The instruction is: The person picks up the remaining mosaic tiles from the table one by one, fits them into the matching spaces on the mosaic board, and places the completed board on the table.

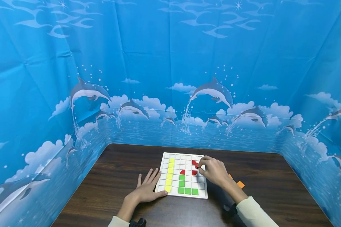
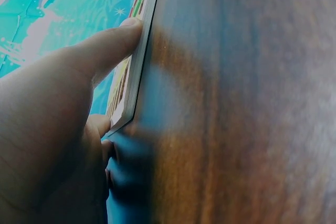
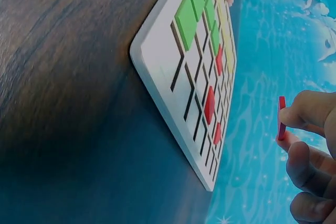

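A white gridded board [image 1: 202, 189] lies on the dark wood table. It bears a column of yellow tiles [image 1: 170, 171], an L of green tiles [image 1: 182, 183] and a few red tiles, one a quarter-round [image 1: 182, 172] above the green column. My left hand [image 1: 147, 189] rests at the board's left edge with fingers spread; in the left wrist view its thumb [image 2: 118, 38] touches the board's rim. Over the board's right side, my right hand [image 1: 215, 170] pinches a thin red tile [image 3: 282, 116] between thumb and finger, raised off the grid in the right wrist view.
Orange tiles [image 1: 240, 184] lie on the table right of the board, partly hidden behind the right forearm. A blue curtain printed with dolphins [image 1: 170, 63] stands around the back and sides of the table [image 1: 125, 160].
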`<state>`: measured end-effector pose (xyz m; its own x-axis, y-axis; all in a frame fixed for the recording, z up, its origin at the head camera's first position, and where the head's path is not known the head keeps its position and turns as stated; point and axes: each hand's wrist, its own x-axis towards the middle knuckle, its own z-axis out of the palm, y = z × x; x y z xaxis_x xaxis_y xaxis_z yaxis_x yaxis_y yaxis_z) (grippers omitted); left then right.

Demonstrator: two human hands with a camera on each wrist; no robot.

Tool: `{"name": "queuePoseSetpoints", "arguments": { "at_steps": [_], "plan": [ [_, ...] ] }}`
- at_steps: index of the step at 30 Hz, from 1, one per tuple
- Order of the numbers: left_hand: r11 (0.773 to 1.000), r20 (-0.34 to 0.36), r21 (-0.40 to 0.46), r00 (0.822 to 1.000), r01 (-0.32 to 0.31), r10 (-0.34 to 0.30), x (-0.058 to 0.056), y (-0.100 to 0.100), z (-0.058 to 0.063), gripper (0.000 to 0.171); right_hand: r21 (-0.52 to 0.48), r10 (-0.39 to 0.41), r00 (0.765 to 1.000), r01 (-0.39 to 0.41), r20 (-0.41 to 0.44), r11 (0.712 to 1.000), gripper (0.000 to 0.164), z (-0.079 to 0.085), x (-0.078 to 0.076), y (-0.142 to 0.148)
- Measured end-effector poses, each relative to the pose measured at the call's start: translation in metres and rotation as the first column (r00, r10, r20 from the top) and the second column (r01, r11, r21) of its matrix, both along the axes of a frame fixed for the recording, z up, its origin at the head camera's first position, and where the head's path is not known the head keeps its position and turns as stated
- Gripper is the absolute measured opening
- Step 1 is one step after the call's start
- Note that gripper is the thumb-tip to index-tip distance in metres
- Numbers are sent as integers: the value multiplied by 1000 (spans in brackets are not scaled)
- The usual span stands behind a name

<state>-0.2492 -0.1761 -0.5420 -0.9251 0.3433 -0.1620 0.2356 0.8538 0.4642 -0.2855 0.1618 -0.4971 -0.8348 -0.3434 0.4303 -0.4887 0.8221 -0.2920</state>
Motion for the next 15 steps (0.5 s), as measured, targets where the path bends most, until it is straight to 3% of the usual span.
{"name": "queuePoseSetpoints", "arguments": {
  "at_steps": [15],
  "plan": [
    [1000,-5,-9,1000,1,-1,1,1,5,104,7,36,996,-36,82,999,5,-12,-9,-16]
  ]
}}
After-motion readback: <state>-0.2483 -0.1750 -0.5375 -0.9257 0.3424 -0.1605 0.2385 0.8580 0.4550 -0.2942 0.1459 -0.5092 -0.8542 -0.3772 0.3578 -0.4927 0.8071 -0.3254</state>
